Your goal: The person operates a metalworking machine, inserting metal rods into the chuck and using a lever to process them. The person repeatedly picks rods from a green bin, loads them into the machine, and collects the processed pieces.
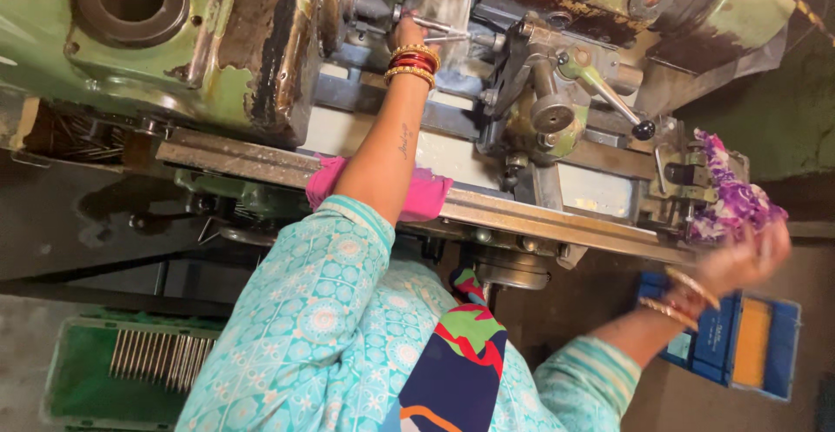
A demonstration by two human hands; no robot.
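Left hand [405,33] reaches deep into the green lathe [217,84], fingers closed about the near end of a thin metal rod [444,27] that lies across the work zone toward the tool post [544,93]; grip looks pinched, though the fingertips are partly hidden behind the wrist bangles; forearm rests across a pink cloth [417,197] laid on the lathe's front rail [539,219]. Right hand [739,258] is blurred at the far end of that rail, beside a purple-and-white rag [735,193] draped on the lathe's end bracket; cannot tell whether it grips the rag or is merely against it, nor how far open it is. Judged progress: rod is at the machine but still in the fingers, so seating or removal is not finished. Below the lathe, a green tray [74,380] holds a row of similar thin rods [161,358], a sizeable batch; blue boxes [739,345] sit on the floor under the right hand.
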